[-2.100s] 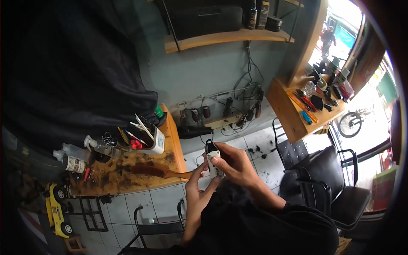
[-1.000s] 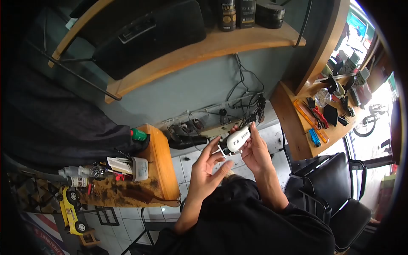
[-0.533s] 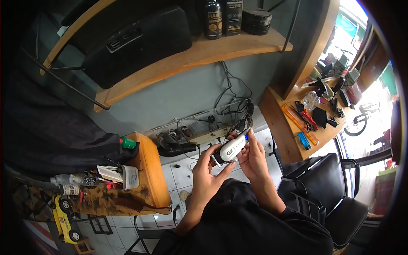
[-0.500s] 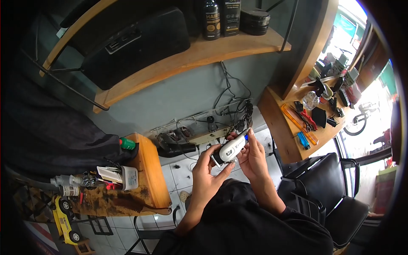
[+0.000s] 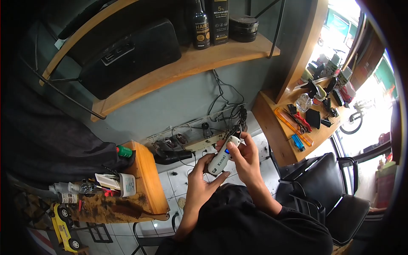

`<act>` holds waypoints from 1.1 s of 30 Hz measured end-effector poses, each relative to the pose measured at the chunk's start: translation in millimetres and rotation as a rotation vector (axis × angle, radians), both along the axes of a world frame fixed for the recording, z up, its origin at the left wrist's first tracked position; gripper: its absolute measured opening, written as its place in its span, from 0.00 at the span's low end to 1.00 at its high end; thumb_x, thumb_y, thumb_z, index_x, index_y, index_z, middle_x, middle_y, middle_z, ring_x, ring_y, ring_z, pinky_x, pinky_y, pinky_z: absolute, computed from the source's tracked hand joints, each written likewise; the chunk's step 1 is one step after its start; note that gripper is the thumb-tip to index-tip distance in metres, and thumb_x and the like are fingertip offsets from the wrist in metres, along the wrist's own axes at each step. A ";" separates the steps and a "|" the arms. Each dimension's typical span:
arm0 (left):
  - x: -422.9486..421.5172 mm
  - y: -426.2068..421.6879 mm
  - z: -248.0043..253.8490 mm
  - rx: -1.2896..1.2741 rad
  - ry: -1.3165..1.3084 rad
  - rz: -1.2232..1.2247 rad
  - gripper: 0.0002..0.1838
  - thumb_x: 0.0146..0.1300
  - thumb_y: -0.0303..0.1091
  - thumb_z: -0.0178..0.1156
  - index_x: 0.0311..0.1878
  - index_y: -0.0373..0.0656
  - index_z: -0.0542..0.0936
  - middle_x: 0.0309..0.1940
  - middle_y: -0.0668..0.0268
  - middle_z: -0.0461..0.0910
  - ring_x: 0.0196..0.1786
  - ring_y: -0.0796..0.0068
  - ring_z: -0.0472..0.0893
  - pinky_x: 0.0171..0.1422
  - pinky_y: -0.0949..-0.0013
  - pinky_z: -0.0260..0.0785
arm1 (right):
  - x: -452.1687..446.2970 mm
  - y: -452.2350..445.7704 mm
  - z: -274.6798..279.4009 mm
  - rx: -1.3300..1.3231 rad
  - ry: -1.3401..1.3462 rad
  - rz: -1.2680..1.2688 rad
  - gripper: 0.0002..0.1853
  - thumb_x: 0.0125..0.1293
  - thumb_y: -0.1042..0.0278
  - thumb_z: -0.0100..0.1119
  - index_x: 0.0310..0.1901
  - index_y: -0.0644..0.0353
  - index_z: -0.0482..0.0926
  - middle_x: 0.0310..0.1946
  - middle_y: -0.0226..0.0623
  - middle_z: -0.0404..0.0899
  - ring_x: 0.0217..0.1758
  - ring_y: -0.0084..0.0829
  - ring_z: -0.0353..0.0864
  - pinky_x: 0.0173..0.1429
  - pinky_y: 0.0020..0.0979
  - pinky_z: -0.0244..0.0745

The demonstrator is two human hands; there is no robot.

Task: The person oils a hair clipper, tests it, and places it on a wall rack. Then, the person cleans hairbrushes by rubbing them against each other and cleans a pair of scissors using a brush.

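Below the "5% Minoxidil" box (image 5: 220,23), left hand (image 5: 199,182) and right hand (image 5: 247,163) grip a white clipper (image 5: 219,163) reading "Kemei".

A black top (image 5: 250,231) with black sleeves (image 5: 299,225) leaves both forearms (image 5: 264,196) bare.

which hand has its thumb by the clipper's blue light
The right hand: its thumb is on the white clipper beside the blue light; the left hand is at the other end.
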State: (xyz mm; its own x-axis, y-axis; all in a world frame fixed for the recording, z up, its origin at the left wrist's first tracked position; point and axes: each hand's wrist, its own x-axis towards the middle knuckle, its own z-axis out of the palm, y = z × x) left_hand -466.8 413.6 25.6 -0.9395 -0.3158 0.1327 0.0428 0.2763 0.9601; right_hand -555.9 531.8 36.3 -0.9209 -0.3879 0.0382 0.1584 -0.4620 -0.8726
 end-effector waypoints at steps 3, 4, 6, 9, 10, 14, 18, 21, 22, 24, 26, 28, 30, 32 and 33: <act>1.3 0.5 4.3 0.017 -0.054 -0.020 0.31 0.51 0.32 0.74 0.57 0.35 0.71 0.44 0.61 0.80 0.49 0.73 0.80 0.55 0.69 0.71 | 0.5 -0.6 1.5 0.044 0.079 0.031 0.18 0.69 0.70 0.58 0.53 0.65 0.62 0.44 0.47 0.82 0.49 0.29 0.81 0.54 0.29 0.77; 1.8 0.9 4.1 0.012 -0.049 -0.012 0.31 0.51 0.34 0.74 0.56 0.35 0.72 0.45 0.58 0.81 0.48 0.69 0.81 0.54 0.67 0.72 | 1.4 -0.7 2.0 0.045 0.077 0.032 0.18 0.69 0.70 0.58 0.53 0.65 0.62 0.44 0.47 0.82 0.49 0.29 0.81 0.54 0.29 0.77; 2.8 0.7 4.9 0.007 -0.045 -0.004 0.30 0.51 0.36 0.74 0.55 0.35 0.73 0.45 0.55 0.82 0.47 0.65 0.83 0.52 0.65 0.73 | 3.3 -1.5 3.8 0.095 0.100 0.038 0.18 0.68 0.70 0.59 0.53 0.66 0.64 0.43 0.46 0.82 0.48 0.28 0.81 0.53 0.27 0.77; 5.0 -1.0 6.8 -0.081 -0.041 -0.005 0.29 0.53 0.36 0.72 0.56 0.36 0.73 0.45 0.57 0.82 0.47 0.65 0.83 0.55 0.63 0.71 | 5.1 -2.8 9.9 0.139 0.138 0.080 0.18 0.68 0.69 0.60 0.52 0.67 0.65 0.43 0.45 0.82 0.47 0.26 0.81 0.51 0.26 0.77; 5.4 -1.7 5.6 -0.052 -0.040 -0.002 0.28 0.54 0.36 0.71 0.57 0.37 0.73 0.45 0.57 0.82 0.47 0.65 0.82 0.56 0.63 0.70 | 5.4 -2.9 11.0 0.139 0.138 0.083 0.18 0.68 0.69 0.60 0.52 0.67 0.65 0.43 0.45 0.82 0.47 0.26 0.81 0.51 0.26 0.77; 8.1 -5.8 -4.6 0.026 -0.026 0.025 0.25 0.57 0.35 0.69 0.56 0.38 0.75 0.47 0.58 0.82 0.49 0.65 0.82 0.57 0.64 0.68 | 4.7 -6.9 12.3 0.160 0.195 0.089 0.17 0.68 0.69 0.60 0.51 0.68 0.66 0.41 0.45 0.83 0.46 0.25 0.81 0.49 0.25 0.77; 10.3 -9.4 -4.7 -0.040 0.008 0.111 0.25 0.58 0.35 0.69 0.57 0.38 0.74 0.48 0.58 0.81 0.51 0.67 0.80 0.57 0.64 0.68 | -5.9 -7.1 6.5 0.128 0.177 0.067 0.18 0.69 0.69 0.58 0.53 0.67 0.64 0.41 0.45 0.82 0.47 0.28 0.82 0.50 0.27 0.77; 12.7 -14.2 -5.8 -0.007 -0.032 0.077 0.29 0.58 0.36 0.69 0.61 0.38 0.71 0.52 0.57 0.79 0.54 0.67 0.79 0.57 0.66 0.68 | -10.5 -7.7 -0.6 -0.058 0.033 0.026 0.17 0.70 0.68 0.56 0.53 0.66 0.63 0.42 0.46 0.81 0.46 0.31 0.83 0.49 0.29 0.79; 12.1 -13.4 -4.3 0.092 0.016 0.103 0.32 0.57 0.35 0.70 0.63 0.37 0.69 0.53 0.56 0.77 0.54 0.67 0.78 0.58 0.66 0.68 | -12.7 -9.2 -2.9 -0.128 -0.056 0.000 0.14 0.72 0.66 0.54 0.51 0.64 0.64 0.44 0.46 0.81 0.46 0.34 0.84 0.48 0.31 0.81; 12.8 -13.5 -5.8 0.217 0.108 0.113 0.38 0.56 0.31 0.71 0.67 0.35 0.63 0.55 0.55 0.75 0.55 0.67 0.78 0.58 0.68 0.68 | -18.2 -10.6 -5.7 -0.308 -0.249 -0.010 0.11 0.73 0.62 0.52 0.45 0.61 0.67 0.43 0.45 0.80 0.47 0.37 0.84 0.47 0.32 0.83; 12.4 -11.1 -3.8 0.250 0.111 0.112 0.39 0.55 0.29 0.71 0.67 0.34 0.62 0.55 0.55 0.75 0.54 0.68 0.78 0.58 0.68 0.68 | -22.7 -9.3 -18.1 -0.430 -0.400 -0.021 0.11 0.72 0.61 0.53 0.42 0.60 0.69 0.45 0.45 0.80 0.50 0.38 0.83 0.51 0.34 0.83; 10.0 -8.9 1.5 0.266 0.112 0.091 0.39 0.56 0.24 0.70 0.68 0.33 0.59 0.54 0.56 0.75 0.53 0.69 0.79 0.57 0.69 0.70 | -17.9 -12.8 -18.4 -0.426 -0.412 -0.031 0.11 0.72 0.61 0.53 0.43 0.61 0.69 0.46 0.46 0.79 0.51 0.38 0.82 0.52 0.34 0.83; 8.1 -9.4 -1.7 0.295 0.110 0.111 0.39 0.56 0.22 0.68 0.68 0.34 0.58 0.53 0.56 0.75 0.54 0.68 0.79 0.57 0.68 0.71 | -14.3 -14.3 -20.4 -0.416 -0.420 -0.043 0.11 0.72 0.61 0.53 0.43 0.61 0.70 0.47 0.46 0.79 0.52 0.38 0.82 0.53 0.33 0.82; 7.3 -10.7 -10.1 0.345 0.134 0.147 0.35 0.59 0.19 0.65 0.67 0.32 0.60 0.52 0.56 0.76 0.53 0.69 0.79 0.56 0.70 0.73 | -13.1 -13.6 -24.3 -0.429 -0.424 -0.019 0.12 0.72 0.61 0.53 0.44 0.62 0.70 0.47 0.46 0.79 0.52 0.37 0.82 0.54 0.34 0.82; 7.4 -11.3 -9.6 0.346 0.130 0.147 0.35 0.59 0.19 0.65 0.67 0.32 0.60 0.52 0.56 0.76 0.53 0.69 0.79 0.56 0.70 0.73 | -11.8 -12.7 -25.8 -0.436 -0.427 -0.010 0.12 0.72 0.60 0.52 0.45 0.62 0.70 0.47 0.46 0.79 0.52 0.37 0.82 0.54 0.35 0.81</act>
State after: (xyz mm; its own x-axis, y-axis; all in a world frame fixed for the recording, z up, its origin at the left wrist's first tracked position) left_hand -459.5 402.2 16.0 -0.8635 -0.4923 0.1098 0.1540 -0.0501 0.9868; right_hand -567.7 519.0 10.5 -0.8933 -0.4112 -0.1815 0.4465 -0.7655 -0.4632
